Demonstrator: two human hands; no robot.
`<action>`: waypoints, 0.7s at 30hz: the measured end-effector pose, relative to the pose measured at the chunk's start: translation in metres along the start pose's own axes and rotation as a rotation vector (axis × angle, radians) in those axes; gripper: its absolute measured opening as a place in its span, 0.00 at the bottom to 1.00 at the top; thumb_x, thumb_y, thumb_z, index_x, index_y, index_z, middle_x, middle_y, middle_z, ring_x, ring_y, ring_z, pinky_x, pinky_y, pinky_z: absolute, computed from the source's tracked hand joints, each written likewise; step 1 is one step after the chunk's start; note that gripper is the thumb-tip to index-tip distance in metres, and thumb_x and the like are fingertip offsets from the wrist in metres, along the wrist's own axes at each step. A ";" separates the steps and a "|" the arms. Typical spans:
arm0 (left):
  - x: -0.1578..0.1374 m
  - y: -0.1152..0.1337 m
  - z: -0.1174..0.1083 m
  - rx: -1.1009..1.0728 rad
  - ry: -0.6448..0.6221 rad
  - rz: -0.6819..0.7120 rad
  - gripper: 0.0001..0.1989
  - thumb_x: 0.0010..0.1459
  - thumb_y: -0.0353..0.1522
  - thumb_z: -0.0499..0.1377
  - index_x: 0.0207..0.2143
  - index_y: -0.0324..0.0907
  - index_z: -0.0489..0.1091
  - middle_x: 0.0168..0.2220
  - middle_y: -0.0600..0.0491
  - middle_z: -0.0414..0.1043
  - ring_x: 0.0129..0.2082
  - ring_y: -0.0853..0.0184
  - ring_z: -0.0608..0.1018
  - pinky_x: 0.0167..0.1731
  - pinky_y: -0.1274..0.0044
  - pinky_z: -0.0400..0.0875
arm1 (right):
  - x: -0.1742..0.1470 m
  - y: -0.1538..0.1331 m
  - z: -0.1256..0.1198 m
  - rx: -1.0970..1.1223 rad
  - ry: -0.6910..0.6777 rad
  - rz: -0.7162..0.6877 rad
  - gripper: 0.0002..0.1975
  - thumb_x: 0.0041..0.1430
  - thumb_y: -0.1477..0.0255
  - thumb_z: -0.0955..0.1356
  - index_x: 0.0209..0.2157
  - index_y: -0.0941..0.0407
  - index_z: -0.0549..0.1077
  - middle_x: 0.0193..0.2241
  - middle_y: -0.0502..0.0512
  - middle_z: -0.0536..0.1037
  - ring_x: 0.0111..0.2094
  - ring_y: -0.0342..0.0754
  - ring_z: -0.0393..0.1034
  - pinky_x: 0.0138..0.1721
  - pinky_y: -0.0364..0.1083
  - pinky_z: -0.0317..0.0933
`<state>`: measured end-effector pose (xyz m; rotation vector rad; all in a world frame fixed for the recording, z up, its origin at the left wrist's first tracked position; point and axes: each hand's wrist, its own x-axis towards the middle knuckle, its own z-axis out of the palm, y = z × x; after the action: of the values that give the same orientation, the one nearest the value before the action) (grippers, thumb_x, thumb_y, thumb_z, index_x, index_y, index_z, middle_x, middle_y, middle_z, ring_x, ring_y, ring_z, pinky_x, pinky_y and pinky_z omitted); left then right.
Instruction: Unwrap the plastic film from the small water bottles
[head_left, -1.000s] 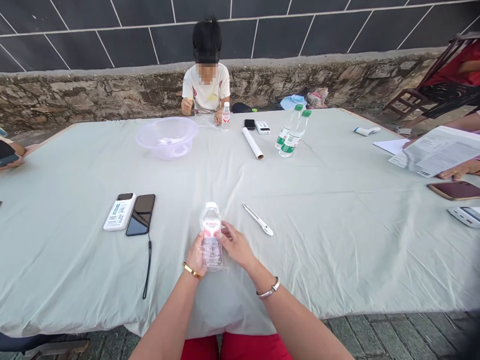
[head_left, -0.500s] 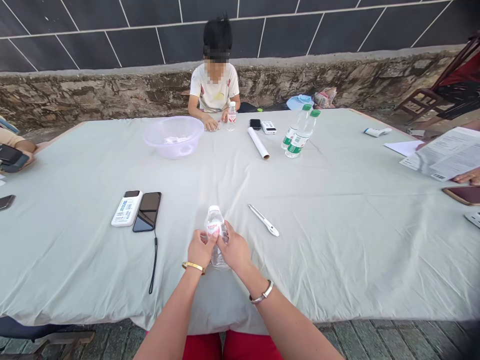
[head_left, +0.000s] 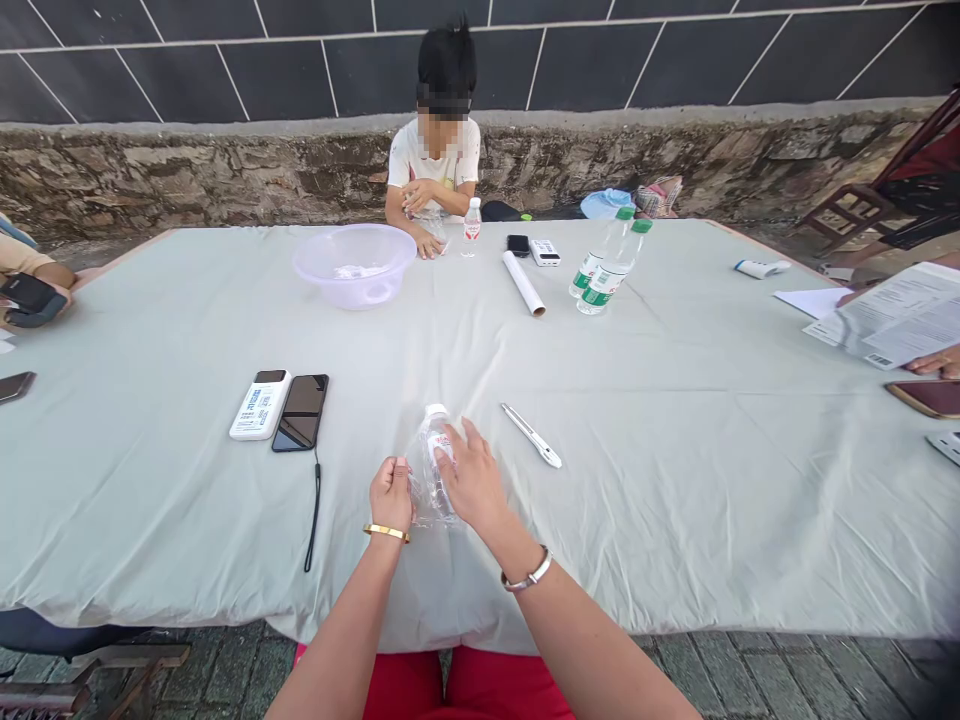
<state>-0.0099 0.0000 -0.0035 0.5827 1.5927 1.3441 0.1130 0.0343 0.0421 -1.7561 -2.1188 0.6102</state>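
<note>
A small clear plastic bottle (head_left: 439,480) with a white cap and a red-and-white label stands in front of me, loose clear plastic film (head_left: 420,440) around it. My left hand (head_left: 391,490) is closed at the bottle's left side, pinching some of that film. At the right side, my right hand (head_left: 474,480) has its fingers spread and lifted, with the thumb and fingertips against or just over the label; their exact contact is unclear. To the right lies a white utility knife (head_left: 531,436).
A power bank (head_left: 259,405) and a strapped phone (head_left: 301,413) lie left. Farther back are a purple basin (head_left: 355,290), a white roll (head_left: 523,284) and two green-capped bottles (head_left: 604,285). A person (head_left: 433,165) sits opposite; another person's hand (head_left: 937,362) is by papers at right.
My left hand has drawn away from the bottle to the left, with film stretched out from it. My right hand's fingers have loosened and spread. The person opposite has raised one hand.
</note>
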 end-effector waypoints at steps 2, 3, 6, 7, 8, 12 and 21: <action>0.000 0.000 -0.002 0.000 0.044 0.014 0.15 0.54 0.45 0.55 0.24 0.45 0.62 0.14 0.64 0.49 0.09 0.76 0.53 0.08 0.82 0.50 | 0.001 -0.007 0.003 -0.046 -0.056 -0.047 0.25 0.59 0.61 0.64 0.58 0.49 0.62 0.64 0.59 0.51 0.62 0.60 0.48 0.57 0.61 0.50; 0.000 0.000 -0.004 0.008 0.078 0.019 0.14 0.54 0.45 0.55 0.24 0.45 0.62 0.14 0.64 0.49 0.09 0.76 0.54 0.08 0.82 0.51 | 0.002 -0.008 0.004 -0.060 -0.080 -0.055 0.27 0.57 0.61 0.66 0.58 0.47 0.63 0.65 0.58 0.50 0.63 0.61 0.46 0.58 0.61 0.48; 0.002 -0.002 -0.011 0.033 0.166 0.010 0.13 0.55 0.43 0.54 0.24 0.45 0.63 0.15 0.63 0.51 0.09 0.76 0.56 0.09 0.81 0.53 | 0.001 0.003 0.003 -0.037 -0.100 -0.018 0.28 0.56 0.65 0.67 0.59 0.47 0.61 0.65 0.57 0.48 0.62 0.59 0.50 0.57 0.59 0.51; 0.003 -0.002 -0.013 0.036 0.183 0.003 0.12 0.55 0.42 0.54 0.24 0.45 0.64 0.16 0.62 0.52 0.10 0.76 0.56 0.10 0.81 0.54 | 0.000 0.009 0.002 -0.015 -0.094 0.000 0.27 0.58 0.67 0.65 0.59 0.48 0.61 0.65 0.58 0.49 0.61 0.57 0.52 0.57 0.57 0.52; 0.004 -0.003 -0.014 0.037 0.195 -0.004 0.12 0.55 0.42 0.54 0.24 0.45 0.64 0.16 0.62 0.52 0.10 0.75 0.56 0.10 0.80 0.55 | -0.001 0.015 0.000 0.008 -0.088 0.017 0.25 0.59 0.68 0.62 0.59 0.49 0.61 0.64 0.58 0.49 0.60 0.56 0.54 0.56 0.55 0.54; 0.008 -0.003 -0.020 0.056 0.211 -0.016 0.08 0.54 0.39 0.55 0.27 0.46 0.68 0.17 0.61 0.55 0.10 0.75 0.58 0.12 0.79 0.58 | -0.004 0.028 -0.007 0.050 -0.088 0.051 0.24 0.62 0.72 0.57 0.60 0.50 0.60 0.63 0.59 0.52 0.59 0.53 0.58 0.55 0.52 0.56; 0.025 0.023 -0.020 0.085 0.144 -0.047 0.12 0.50 0.41 0.59 0.33 0.44 0.69 0.29 0.53 0.68 0.25 0.67 0.71 0.21 0.78 0.65 | -0.004 0.023 -0.005 0.002 -0.110 0.146 0.33 0.56 0.59 0.65 0.62 0.48 0.55 0.64 0.61 0.48 0.61 0.59 0.52 0.55 0.54 0.55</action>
<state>-0.0434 0.0169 0.0090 0.5056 1.7763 1.3129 0.1361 0.0345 0.0348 -1.9302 -2.0715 0.7635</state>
